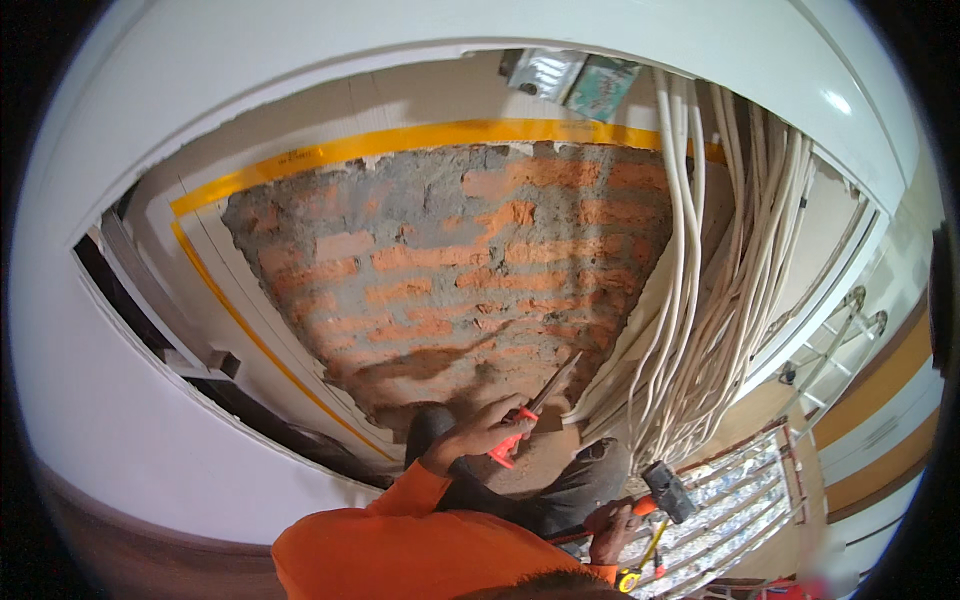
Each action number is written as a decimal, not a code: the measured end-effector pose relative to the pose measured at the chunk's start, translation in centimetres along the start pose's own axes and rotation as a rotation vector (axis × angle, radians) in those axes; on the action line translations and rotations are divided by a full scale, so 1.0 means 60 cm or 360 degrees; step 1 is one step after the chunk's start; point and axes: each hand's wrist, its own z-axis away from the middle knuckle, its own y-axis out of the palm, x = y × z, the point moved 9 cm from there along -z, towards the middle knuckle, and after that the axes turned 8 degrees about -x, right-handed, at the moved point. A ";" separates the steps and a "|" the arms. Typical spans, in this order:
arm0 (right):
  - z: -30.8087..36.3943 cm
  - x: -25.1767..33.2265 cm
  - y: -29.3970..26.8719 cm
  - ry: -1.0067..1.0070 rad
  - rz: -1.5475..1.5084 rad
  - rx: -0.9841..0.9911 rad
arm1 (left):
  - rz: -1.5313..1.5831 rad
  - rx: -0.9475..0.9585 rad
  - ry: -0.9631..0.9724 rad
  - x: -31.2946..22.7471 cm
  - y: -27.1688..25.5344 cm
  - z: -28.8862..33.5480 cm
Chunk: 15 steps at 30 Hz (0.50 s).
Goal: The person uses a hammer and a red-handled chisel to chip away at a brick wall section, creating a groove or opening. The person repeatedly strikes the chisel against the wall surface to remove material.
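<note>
My left hand [485, 430] is closed round the red grip of a chisel [505, 446]. Its dark steel blade points up and to the right, toward the lower right part of a bared brick wall [450, 270]; from this angle I cannot tell whether the tip touches the wall. Lower on the right, my right hand [612, 530] grips a hammer [668, 492] with a blocky dark head and an orange handle. The hammer is well apart from the chisel. Crumbled mortar and broken plaster edges surround the orange bricks. Both hands are above or beside my bent legs.
A thick bundle of white cables [700, 300] hangs along the wall's right side. Yellow tape [400, 140] borders the brick. Metal boxes [575, 82] sit at the top. A slatted panel [730, 510], a yellow tape measure [628, 580] and a ladder [835, 350] are at right.
</note>
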 end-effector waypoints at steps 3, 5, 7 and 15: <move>0.010 -0.001 0.028 0.0159 -0.0074 0.0300 | 0.0094 -0.0059 -0.0121 0.087 0.015 0.020; 0.019 -0.005 0.040 0.0274 0.0004 0.0333 | 0.0261 -0.0084 -0.0205 0.143 0.020 0.029; 0.017 -0.034 0.033 0.0344 -0.0011 0.0462 | 0.0322 -0.0175 -0.0121 0.166 0.022 0.034; 0.053 -0.057 0.038 0.0664 0.0080 0.0606 | 0.0513 -0.0111 -0.0080 0.014 0.034 0.005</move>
